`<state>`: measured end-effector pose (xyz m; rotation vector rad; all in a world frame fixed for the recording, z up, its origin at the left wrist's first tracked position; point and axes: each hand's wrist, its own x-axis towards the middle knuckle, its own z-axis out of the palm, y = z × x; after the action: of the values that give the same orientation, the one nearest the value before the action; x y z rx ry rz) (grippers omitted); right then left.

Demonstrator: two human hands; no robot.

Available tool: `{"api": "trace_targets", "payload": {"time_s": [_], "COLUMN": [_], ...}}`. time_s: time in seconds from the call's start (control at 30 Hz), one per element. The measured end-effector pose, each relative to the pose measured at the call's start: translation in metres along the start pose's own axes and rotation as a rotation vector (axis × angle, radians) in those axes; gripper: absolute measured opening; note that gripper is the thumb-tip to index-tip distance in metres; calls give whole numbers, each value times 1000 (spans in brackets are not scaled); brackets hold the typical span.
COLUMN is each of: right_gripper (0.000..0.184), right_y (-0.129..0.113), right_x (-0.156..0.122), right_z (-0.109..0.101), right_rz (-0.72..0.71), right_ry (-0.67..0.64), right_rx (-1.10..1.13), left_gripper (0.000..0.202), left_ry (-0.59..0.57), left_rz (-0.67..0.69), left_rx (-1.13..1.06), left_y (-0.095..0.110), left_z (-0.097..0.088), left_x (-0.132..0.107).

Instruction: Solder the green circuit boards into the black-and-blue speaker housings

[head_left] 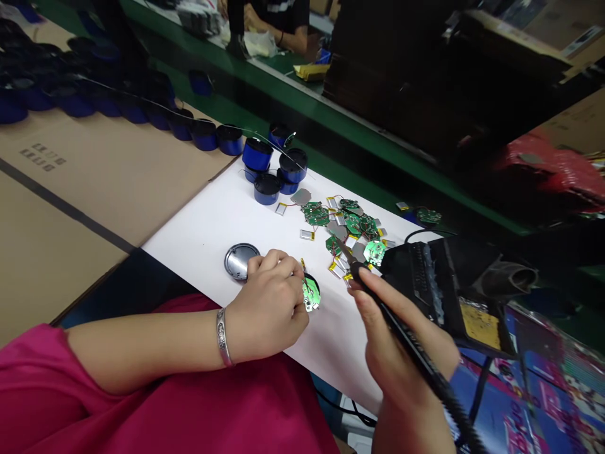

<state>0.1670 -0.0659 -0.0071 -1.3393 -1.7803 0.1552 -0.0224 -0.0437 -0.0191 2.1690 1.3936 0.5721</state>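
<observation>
My left hand (pixel 271 302) is closed, its fingers curled over a green circuit board (pixel 311 294) that appears to sit in a dark round casing. The hand hides much of the board and the fingertips. Beside that hand lies a grey round cover (pixel 237 261) with a dark rim. My right hand (pixel 401 340) grips a soldering iron (pixel 394 323) like a pen, its tip pointing up and left over a pile of circuit boards (pixel 362 224) with small silver batteries (pixel 307 234) wired to them. The tip is apart from the board under my left hand.
Several blue round casings (pixel 267 188) stand behind, with a long row of them on the cardboard (pixel 142 170) at left. A black soldering stand (pixel 439 277) with a yellow sponge (pixel 479 323) is at right. Across the green bench, another person's arm (pixel 295 41) shows.
</observation>
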Motion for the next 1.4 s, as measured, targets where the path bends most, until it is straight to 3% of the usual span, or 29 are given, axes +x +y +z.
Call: {"api": "trace_targets", "payload": {"time_s": [0.2, 0.33, 0.5, 0.6, 0.7, 0.8, 0.97, 1.07, 1.2, 1.4], "right_gripper": [32, 31, 36, 37, 39, 40, 40, 34, 31, 34], "right_y": [10, 14, 16, 18, 18, 19, 26, 32, 36, 39], "right_x": [-19, -26, -30, -31, -30, -31, -41, -48, -51, -49], "right_z": [25, 36, 44, 45, 45, 44, 40, 39, 41, 43], "right_rz": [-304, -378, -391, -383, -379, -373, -296, -258, -224, -223], "right_ry": [-19, -2, 89, 91, 84, 108, 292, 375, 410, 381], "right_rx": [-90, -23, -10, 1, 8, -1, -125, -113, -46, 64], "left_gripper": [13, 12, 18, 5, 27, 29, 23, 25, 27, 39], "left_ry": [1, -12, -77, -154, -250, -336, -417, -381, -198, -72], "left_rz": [20, 28, 78, 138, 185, 227, 347, 369, 364, 261], "left_rx": [25, 45, 62, 79, 188, 296, 391, 448, 535, 624], "left_y": [1, 1, -1, -2, -2, -1, 7, 18, 30, 23], "left_z": [-2, -3, -11, -20, -25, -24, -32, -49, -66, -46], "left_x": [0, 0, 3, 9, 19, 28, 43, 66, 129, 243]}}
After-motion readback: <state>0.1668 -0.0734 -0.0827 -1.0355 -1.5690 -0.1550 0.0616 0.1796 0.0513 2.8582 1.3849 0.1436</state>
